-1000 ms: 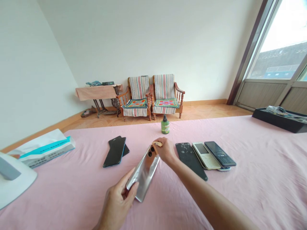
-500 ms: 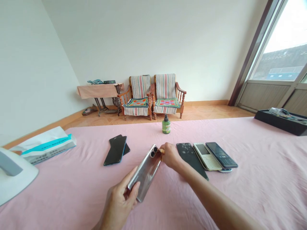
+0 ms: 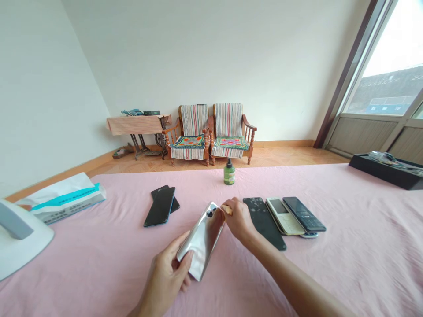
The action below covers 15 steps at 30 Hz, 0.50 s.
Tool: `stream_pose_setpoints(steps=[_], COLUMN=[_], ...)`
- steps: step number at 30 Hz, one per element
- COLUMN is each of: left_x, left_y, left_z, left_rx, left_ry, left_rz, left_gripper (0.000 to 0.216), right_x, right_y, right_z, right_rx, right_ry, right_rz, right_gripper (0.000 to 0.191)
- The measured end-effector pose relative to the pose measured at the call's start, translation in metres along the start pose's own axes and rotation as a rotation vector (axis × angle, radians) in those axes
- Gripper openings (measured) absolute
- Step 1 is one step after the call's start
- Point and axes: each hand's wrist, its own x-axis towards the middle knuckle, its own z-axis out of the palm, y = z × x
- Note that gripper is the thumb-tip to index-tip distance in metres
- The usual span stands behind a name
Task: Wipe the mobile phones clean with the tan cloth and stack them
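My left hand (image 3: 167, 275) grips the near end of a silver smartphone (image 3: 203, 240), which is held back side up and tilted above the pink cloth. The phone's two round camera lenses sit at its far end. My right hand (image 3: 239, 220) pinches a small yellowish pad (image 3: 226, 209) against the phone's far right edge, beside the lenses.
Two dark phones (image 3: 161, 205) lie overlapped to the left. A black phone (image 3: 262, 220), a white keypad phone (image 3: 284, 215) and a black keypad phone (image 3: 303, 213) lie in a row to the right. A green bottle (image 3: 229, 172) stands behind. A tissue pack (image 3: 62, 203) lies far left, a black tray (image 3: 385, 169) far right.
My right hand with the pad has slid from over the camera lenses to the phone's right edge. The phone has tilted slightly, showing more of its back.
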Motion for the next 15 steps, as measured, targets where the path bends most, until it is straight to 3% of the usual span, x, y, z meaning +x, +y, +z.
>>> stream_pose_setpoints(steps=[5,11,15], left_x=[-0.003,-0.004,-0.003], left_y=[0.001,-0.002,-0.002], left_z=[0.002,0.002,0.001], left_rx=[-0.01,-0.01,-0.002], left_ry=[-0.15,-0.202,-0.225], left_rz=[-0.018,-0.029,-0.023], left_gripper=[0.075,0.081,0.08], right_x=[-0.011,-0.043,-0.028], right_y=[-0.012,-0.024,-0.023], right_z=[0.009,0.008,0.01], right_rx=[0.1,0.175,0.176], right_ry=[-0.016,-0.089,-0.059], right_rz=[-0.115,-0.296,-0.33], right_gripper=[0.021,0.023,0.023])
